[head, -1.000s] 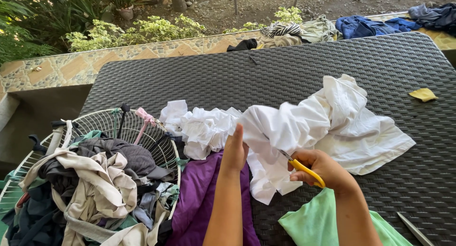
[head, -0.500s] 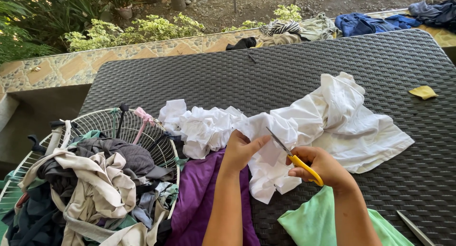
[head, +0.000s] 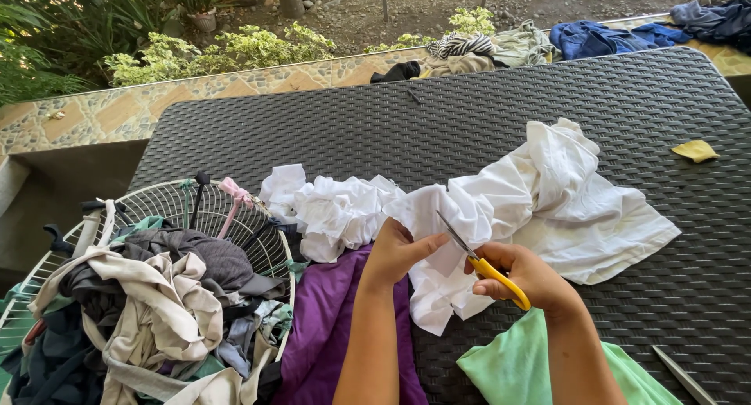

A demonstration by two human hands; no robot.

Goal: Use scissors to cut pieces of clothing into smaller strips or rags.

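dark woven table: white cloth, purple garment, green cloth, yellow scrap, laundry basket.

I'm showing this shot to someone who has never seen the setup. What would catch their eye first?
Probably the crumpled white cloth spread across the middle of the dark woven table, with the left hand gripping its near edge and the right hand working yellow-handled scissors into it. Next, the white wire basket at the left, heaped with mixed clothes, and the purple cloth beside it.
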